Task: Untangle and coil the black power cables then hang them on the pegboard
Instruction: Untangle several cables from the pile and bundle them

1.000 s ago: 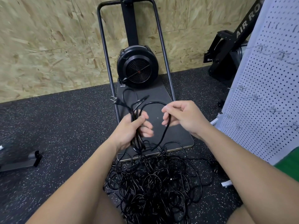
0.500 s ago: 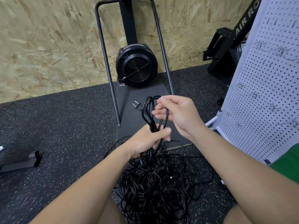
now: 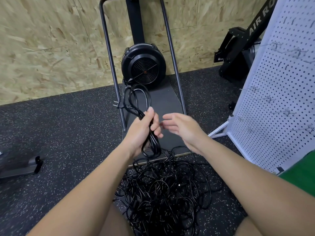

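Right hand (image 3: pixel 183 129) released coil (image 3: pixel 136 103); left hand (image 3: pixel 142 133) grips.

Cable pile (image 3: pixel 163 193) before fan (image 3: pixel 144 65), pegboard (image 3: pixel 279 92) right, coil (image 3: pixel 138 106) between

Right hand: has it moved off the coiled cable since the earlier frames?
Yes. The right hand has let go and drawn right, toward the pegboard; the left hand holds the coiled cable.

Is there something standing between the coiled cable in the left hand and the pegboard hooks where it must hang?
Nothing visible blocks the way. The left hand grips the coiled cable in front of the fan machine. The pegboard stands to the right, its hooks bare. Only the open right hand lies between them.
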The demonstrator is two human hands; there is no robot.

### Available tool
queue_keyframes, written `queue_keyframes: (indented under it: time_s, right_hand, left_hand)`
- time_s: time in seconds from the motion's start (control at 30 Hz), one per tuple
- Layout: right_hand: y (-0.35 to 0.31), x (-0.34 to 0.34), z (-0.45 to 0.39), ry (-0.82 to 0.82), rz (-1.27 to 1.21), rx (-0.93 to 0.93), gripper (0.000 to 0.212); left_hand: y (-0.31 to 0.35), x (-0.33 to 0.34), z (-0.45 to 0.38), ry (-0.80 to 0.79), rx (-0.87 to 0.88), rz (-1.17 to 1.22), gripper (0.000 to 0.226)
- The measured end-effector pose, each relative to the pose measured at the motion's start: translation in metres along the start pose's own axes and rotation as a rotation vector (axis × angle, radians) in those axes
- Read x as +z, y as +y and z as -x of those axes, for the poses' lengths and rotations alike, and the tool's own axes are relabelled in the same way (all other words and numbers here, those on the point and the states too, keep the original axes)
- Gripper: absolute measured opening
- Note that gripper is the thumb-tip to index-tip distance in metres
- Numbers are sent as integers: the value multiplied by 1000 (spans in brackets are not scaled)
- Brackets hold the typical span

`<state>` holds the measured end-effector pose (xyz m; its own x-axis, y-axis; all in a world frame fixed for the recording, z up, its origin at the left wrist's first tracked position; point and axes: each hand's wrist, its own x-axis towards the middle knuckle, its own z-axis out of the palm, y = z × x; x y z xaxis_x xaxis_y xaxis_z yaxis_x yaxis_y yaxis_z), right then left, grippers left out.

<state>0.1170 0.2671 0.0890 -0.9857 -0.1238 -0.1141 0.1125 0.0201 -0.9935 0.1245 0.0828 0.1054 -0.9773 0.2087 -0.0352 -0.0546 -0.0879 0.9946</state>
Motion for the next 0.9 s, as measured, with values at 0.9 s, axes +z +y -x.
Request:
queue_keyframes:
  time_s: [0.9]
  right_hand:
    - [55,-4,-2,-178,395,35,7]
  left_hand:
    - [18,-101,-33,667,165,316,42]
